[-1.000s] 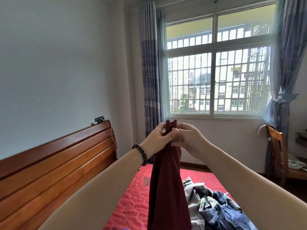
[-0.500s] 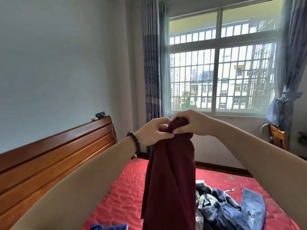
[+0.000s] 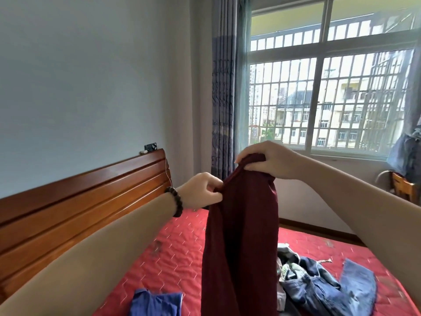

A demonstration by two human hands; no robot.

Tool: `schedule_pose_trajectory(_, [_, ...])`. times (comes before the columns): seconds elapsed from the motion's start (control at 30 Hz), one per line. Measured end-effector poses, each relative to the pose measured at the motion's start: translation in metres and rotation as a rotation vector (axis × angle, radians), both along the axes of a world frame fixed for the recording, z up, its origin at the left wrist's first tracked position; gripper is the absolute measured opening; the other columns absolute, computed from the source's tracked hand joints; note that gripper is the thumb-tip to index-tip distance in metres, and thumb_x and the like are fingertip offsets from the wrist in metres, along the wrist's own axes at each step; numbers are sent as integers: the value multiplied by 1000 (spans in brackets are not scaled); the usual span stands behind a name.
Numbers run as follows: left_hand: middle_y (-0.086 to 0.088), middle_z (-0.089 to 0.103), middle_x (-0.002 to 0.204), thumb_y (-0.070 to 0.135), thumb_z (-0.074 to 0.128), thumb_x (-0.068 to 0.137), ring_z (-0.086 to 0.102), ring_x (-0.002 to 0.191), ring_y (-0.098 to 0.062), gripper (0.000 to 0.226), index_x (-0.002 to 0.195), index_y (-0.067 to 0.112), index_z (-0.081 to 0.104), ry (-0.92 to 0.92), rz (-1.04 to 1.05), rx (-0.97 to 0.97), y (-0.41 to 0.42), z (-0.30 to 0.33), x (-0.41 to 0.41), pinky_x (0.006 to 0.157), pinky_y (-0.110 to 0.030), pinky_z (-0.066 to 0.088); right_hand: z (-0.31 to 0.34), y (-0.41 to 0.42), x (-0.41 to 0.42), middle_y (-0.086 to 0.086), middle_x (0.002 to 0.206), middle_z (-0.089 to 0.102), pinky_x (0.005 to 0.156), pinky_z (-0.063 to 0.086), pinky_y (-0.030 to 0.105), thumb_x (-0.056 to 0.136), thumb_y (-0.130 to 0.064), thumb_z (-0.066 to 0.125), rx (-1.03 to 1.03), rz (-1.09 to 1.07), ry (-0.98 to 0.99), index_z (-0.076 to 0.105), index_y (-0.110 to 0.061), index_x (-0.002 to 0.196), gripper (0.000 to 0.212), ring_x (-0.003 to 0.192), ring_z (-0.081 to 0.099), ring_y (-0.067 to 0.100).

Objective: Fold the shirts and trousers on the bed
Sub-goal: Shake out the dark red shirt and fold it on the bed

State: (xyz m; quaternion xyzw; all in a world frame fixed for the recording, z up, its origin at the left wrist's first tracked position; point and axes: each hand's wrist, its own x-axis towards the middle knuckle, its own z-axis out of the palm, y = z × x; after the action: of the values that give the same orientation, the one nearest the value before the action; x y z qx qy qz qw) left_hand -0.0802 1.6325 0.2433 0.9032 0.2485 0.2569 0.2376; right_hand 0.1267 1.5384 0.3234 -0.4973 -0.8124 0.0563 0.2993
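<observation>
A dark red garment (image 3: 241,242) hangs in the air in front of me, above the red quilted bed (image 3: 177,261). My right hand (image 3: 266,161) grips its top edge from above, fingers curled round the bunched cloth. Lower and to the left, my left hand (image 3: 202,190) pinches the same edge. A blue garment (image 3: 155,303) lies on the bed at the bottom left. Blue jeans (image 3: 328,290) lie crumpled at the lower right, beside a patterned garment (image 3: 288,267).
A wooden headboard (image 3: 79,201) runs along the left wall. A barred window (image 3: 330,99) with blue curtains (image 3: 224,87) fills the far wall. A wooden chair (image 3: 403,188) stands at the right edge.
My hands have drawn apart along the garment's top edge: the left has dropped lower and to the left, the right stays up. The cloth hangs wider. The view has tilted down.
</observation>
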Motion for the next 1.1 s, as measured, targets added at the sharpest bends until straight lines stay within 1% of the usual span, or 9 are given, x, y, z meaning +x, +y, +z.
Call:
schedule_pose_trajectory(0.1, [-19,62,80,27,49,66,61,73,-33,32,75,1,67,139,61,86,10,5,-19,71,-45,51,1,2,0,-15,91,70,76,40,3,86,-2,66,22,-1,1,73,-16,96,19,85,62,-8])
schedule_pose_trajectory(0.23, [-12,64,82,24,52,65,61,74,-28,30,71,-2,65,211,98,98,8,-6,-31,69,-41,52,2,5,-1,-15,86,69,74,42,4,85,-2,66,75,-8,56,73,-15,93,17,82,62,-8])
schedule_pose_trajectory(0.33, [-10,66,75,26,52,61,60,62,-15,22,66,7,63,304,118,86,13,-12,-42,57,-28,48,1,7,1,-16,84,69,72,40,2,85,-2,66,71,-34,50,73,-17,91,17,79,62,-10])
schedule_pose_trajectory(0.47, [-3,63,74,36,53,59,56,62,-7,36,68,5,69,30,216,89,29,-16,-68,59,-24,44,2,12,6,-15,83,67,68,39,1,85,-4,67,121,-94,64,72,-16,90,14,76,59,-12])
schedule_pose_trajectory(0.57, [4,66,74,23,62,71,59,65,2,18,73,8,71,220,195,120,29,-36,-77,59,-12,42,-2,13,6,-13,81,66,65,38,1,86,-1,66,96,-120,22,72,-12,90,13,72,58,-14])
schedule_pose_trajectory(0.67, [14,63,72,9,68,79,59,70,4,16,71,22,70,-8,270,100,39,-41,-94,60,-7,40,-3,16,9,-11,81,66,64,39,1,85,0,65,126,-160,44,72,-11,90,13,71,57,-14])
schedule_pose_trajectory(0.83, [22,64,78,13,71,82,62,73,9,11,91,15,76,141,211,0,43,-79,-106,65,-5,42,-11,21,7,-7,89,66,62,43,3,85,-7,69,115,-255,40,67,-20,105,24,71,58,-3])
schedule_pose_trajectory(1.0, [11,68,79,20,73,80,65,73,-3,7,86,17,76,141,252,-33,66,-131,-122,68,-20,47,-31,24,4,10,74,69,45,47,19,82,-7,71,23,-367,76,74,-12,86,7,46,57,6])
schedule_pose_trajectory(1.1, [17,61,72,22,76,79,59,66,2,4,79,18,76,60,257,19,71,-146,-129,63,-15,40,-48,19,5,3,66,65,44,44,19,82,-6,70,29,-440,114,73,-13,82,8,41,52,3])
